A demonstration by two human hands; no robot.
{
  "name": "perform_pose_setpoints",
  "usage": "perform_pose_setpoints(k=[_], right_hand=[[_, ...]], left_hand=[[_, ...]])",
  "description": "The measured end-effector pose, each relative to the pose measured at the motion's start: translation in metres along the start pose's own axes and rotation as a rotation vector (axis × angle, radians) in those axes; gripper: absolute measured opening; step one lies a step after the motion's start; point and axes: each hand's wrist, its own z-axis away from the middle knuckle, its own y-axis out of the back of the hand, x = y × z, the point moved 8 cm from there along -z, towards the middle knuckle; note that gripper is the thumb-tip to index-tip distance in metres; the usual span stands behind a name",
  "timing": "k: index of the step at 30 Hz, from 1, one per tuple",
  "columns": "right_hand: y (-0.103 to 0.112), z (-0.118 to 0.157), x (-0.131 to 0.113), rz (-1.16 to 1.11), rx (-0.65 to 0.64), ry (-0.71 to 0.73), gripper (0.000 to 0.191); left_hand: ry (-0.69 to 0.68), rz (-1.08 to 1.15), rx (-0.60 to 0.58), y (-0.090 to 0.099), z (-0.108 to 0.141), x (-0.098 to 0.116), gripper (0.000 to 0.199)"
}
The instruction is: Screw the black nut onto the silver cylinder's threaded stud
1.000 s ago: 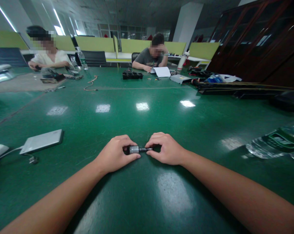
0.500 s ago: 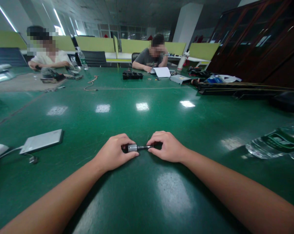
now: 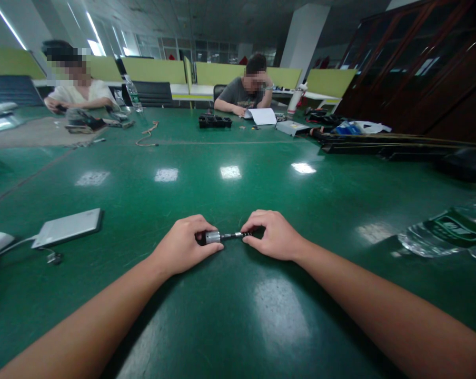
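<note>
A silver metal cylinder [image 3: 213, 237] lies between the thumb and fingers of my left hand [image 3: 186, 243], which is closed on it. From the cylinder's right end a slim metal shaft [image 3: 230, 236] runs across the gap to my right hand [image 3: 273, 235]. The thumb and forefinger of that hand pinch the shaft's far end, where a dark ringed part partly shows. Whether shaft and cylinder are one piece I cannot tell. Both hands are low over the green table [image 3: 238, 197], with the shaft roughly level.
A grey flat device [image 3: 67, 228] with a white cable lies at left. On the right is a water bottle [image 3: 451, 229] on its side. Two people sit across the table, near a black tray [image 3: 215, 121], loose papers [image 3: 263, 116] and a cord [image 3: 146, 136].
My right hand has shifted slightly right and up, and my left hand slightly left. More of the shaft shows between them.
</note>
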Motion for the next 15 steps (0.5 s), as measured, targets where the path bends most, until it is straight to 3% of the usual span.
perform_pose_setpoints(k=[7, 11, 15], right_hand=[[-0.005, -0.001, -0.006, -0.067, -0.008, 0.025, 0.012], [-0.014, 0.001, -0.017, -0.141, -0.024, 0.056, 0.022], [-0.018, 0.002, -0.025, -0.094, -0.037, 0.107, 0.016]], left_hand=[[-0.001, 0.018, -0.020, -0.002, -0.001, 0.000, 0.023], [-0.084, 0.035, -0.121, -0.010, 0.002, 0.013, 0.025], [-0.115, 0.004, -0.131, -0.013, 0.004, 0.021, 0.025]])
